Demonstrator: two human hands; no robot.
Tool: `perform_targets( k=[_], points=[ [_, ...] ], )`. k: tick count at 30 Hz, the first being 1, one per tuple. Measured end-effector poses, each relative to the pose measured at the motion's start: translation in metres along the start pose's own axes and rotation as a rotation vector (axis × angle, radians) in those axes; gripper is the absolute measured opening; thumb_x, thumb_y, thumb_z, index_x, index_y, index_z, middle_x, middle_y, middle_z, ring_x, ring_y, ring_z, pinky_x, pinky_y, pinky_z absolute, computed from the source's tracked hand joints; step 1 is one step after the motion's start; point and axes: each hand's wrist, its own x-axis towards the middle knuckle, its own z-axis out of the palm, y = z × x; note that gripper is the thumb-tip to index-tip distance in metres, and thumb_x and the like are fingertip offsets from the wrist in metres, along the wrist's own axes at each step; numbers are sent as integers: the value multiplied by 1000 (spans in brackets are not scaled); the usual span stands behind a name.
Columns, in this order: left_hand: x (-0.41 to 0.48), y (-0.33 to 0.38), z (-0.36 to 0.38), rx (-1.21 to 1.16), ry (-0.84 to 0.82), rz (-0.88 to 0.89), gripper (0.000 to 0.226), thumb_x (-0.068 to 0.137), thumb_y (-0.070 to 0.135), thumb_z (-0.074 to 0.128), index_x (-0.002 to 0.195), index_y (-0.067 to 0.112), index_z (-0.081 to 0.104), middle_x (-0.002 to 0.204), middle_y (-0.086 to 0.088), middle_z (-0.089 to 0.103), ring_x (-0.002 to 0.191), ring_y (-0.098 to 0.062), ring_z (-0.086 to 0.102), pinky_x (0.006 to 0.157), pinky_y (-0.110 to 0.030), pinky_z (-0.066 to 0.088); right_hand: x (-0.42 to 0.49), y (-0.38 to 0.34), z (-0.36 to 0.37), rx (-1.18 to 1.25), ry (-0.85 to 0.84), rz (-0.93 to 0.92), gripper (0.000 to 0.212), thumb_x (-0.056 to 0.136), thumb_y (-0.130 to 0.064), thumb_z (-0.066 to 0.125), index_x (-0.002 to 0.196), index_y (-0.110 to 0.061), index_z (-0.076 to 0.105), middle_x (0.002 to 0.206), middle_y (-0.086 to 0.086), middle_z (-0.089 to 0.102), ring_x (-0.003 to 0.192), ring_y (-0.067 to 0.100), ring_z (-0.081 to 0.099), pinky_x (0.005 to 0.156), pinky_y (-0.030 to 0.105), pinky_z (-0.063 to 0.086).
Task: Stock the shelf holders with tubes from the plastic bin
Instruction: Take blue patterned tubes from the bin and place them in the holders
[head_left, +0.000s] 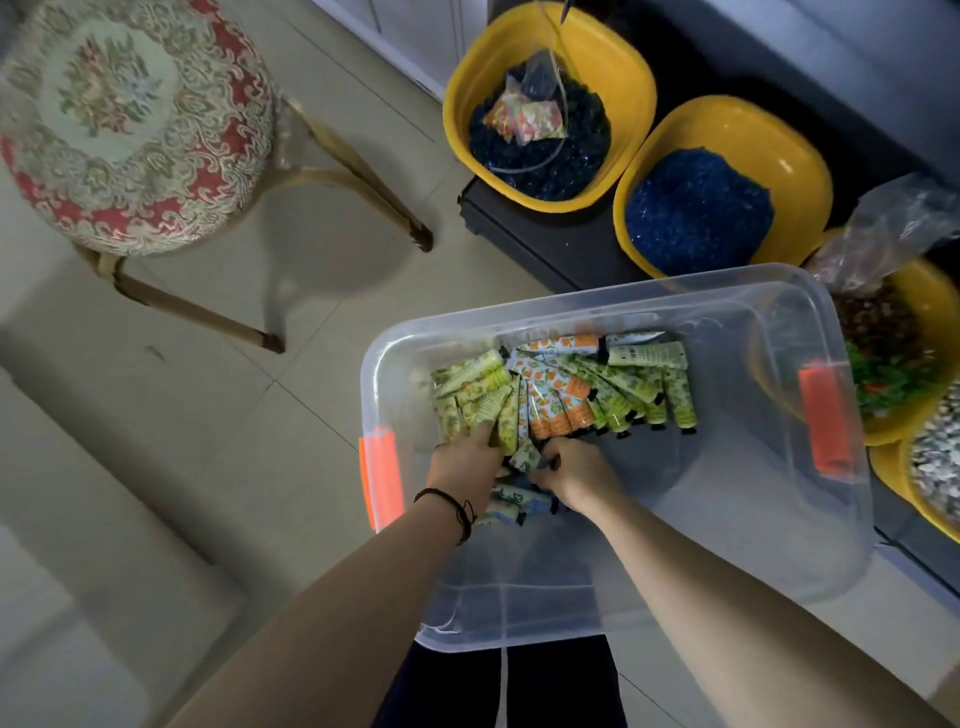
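Observation:
A clear plastic bin with orange latches sits on the floor in front of me. Several small tubes, green and orange patterned with black caps, lie fanned in its far half. Both my hands are inside the bin. My left hand, a black cord on its wrist, reaches into the left of the pile with fingers among the green tubes. My right hand curls its fingers around a green tube at the pile's near edge. A few more tubes lie under my wrists. No shelf holders are in view.
Yellow tubs of dark blue beads stand on a black low shelf beyond the bin, with more yellow tubs of mixed pieces at the right. A brocade stool stands at the left on the tiled floor.

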Motion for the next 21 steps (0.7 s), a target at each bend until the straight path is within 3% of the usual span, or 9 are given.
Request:
perform_targets(
  k=[5,8,11,13,17,19,21],
  points=[
    [-6,-3,-3,22,4,32,30,85,3,58,114,10,58,127,-8,44,113,-29,47,82,-38,48,-10,3,-8,-91,23,-70,28,88,-32,67,92,-14,46,79,-1,50,80,26,53,54,32,35],
    [-13,1,-14,0,-24,59,40,86,0,56,122,11,45,117,-9,50,110,-29,49,81,-38,47,-19,7,-18,-131,79,-147,29,91,-22,62,116,-16,49,99,9,64,85,29,62,66,41,51],
    [-25,4,-28,-152,-75,123,49,84,-9,50,125,11,32,91,-10,52,87,-30,57,64,-39,44,-33,6,-34,-116,139,-213,36,92,-17,60,127,-18,49,107,7,64,88,28,63,59,34,47],
    [-34,3,-40,-247,-52,164,43,86,-8,44,123,9,31,82,-8,48,75,-27,53,59,-35,41,-45,2,-46,-73,160,-232,30,89,-16,64,118,-16,55,101,2,59,85,24,60,54,26,38],
    [-56,-7,-77,-362,86,205,16,96,12,41,112,9,43,92,-11,60,74,-24,49,64,-28,36,-76,-7,-78,2,228,-203,12,78,-22,70,86,-28,63,83,-3,63,78,21,59,64,31,42],
    [-66,-14,-104,-420,158,222,15,96,22,49,108,13,51,100,-9,65,82,-25,57,69,-28,41,-95,-17,-100,59,251,-243,20,78,-18,68,66,-27,56,68,-5,55,67,19,54,60,30,35],
    [-78,-22,-139,-439,231,240,19,93,30,56,106,16,58,101,-3,66,92,-23,60,81,-31,46,-117,-30,-123,89,306,-305,30,84,-11,64,60,-25,51,62,-4,53,63,17,51,59,27,34]
  ],
)
